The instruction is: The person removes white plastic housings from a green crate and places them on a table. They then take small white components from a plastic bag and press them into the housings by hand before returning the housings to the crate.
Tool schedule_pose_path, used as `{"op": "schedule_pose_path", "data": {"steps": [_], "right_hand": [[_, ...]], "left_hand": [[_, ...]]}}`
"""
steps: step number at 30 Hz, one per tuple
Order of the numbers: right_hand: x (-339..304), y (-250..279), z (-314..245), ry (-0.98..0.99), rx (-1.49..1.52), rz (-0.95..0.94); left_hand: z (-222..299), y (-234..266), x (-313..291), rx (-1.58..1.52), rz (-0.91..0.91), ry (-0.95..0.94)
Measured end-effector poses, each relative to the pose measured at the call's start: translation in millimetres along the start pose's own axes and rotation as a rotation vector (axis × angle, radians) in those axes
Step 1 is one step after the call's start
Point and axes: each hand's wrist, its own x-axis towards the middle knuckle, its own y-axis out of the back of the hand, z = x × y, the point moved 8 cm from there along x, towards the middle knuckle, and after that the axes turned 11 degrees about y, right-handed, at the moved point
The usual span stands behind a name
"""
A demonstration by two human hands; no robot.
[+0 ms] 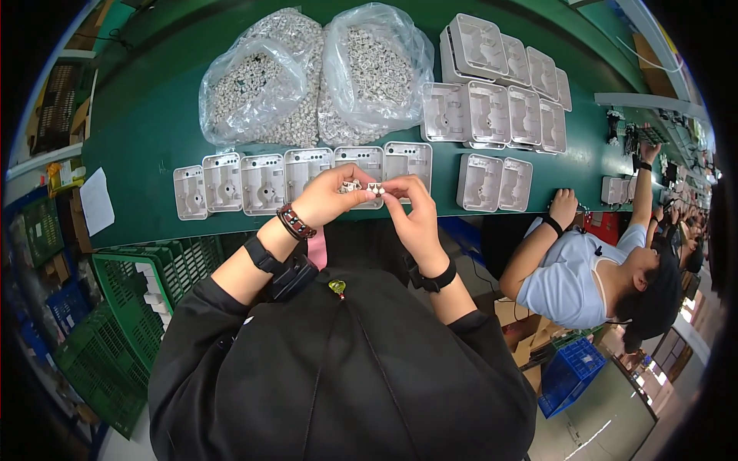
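My left hand [326, 200] is closed around a few small white plastic parts [350, 186]. Between the fingertips of both hands is another small white plastic part [375, 189], pinched above the near edge of the green table. My right hand [416, 217] grips that part from the right with thumb and fingers. Just beyond the hands, a row of light grey plastic housings [264, 185] lies with their hollow sides up. One grey housing [359, 159] sits directly behind my fingers and is partly hidden by them.
Two clear plastic bags [250, 96] [377, 69] full of small white parts lie at the back. Stacked grey housings [487, 104] stand at the back right, with two more [514, 184] nearer. A co-worker [573, 269] sits at the right. Green crates [127, 292] stand lower left.
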Motion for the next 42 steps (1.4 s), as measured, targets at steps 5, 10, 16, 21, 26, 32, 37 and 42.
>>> {"op": "schedule_pose_path", "data": {"steps": [5,10,16,21,26,32,37,42], "right_hand": [[1,11,7,-0.025,0.013,0.017],[1,21,12,-0.045,0.016,0.0],[0,23,21,-0.031,0.104,-0.102],[-1,12,27,-0.017,0.137,-0.297],[3,10,48,-0.012,0.136,-0.38],[39,26,108,0.47,-0.886,-0.302],[37,0,148,0.54,-1.048,-0.488],[37,-15,155,0.554,-1.091,-0.542]], "left_hand": [[10,-8,10,-0.004,-0.014,-0.094],[-5,-20,18,-0.228,-0.124,0.184],[-5,-33,28,-0.185,-0.222,0.015],[-9,-40,28,0.015,-0.356,-0.065],[-30,-39,32,0.005,-0.269,-0.041],[-55,-13,28,-0.006,-0.003,-0.013],[-78,-3,15,-0.015,0.049,0.032],[-88,1,6,0.0,0.115,-0.053]]}}
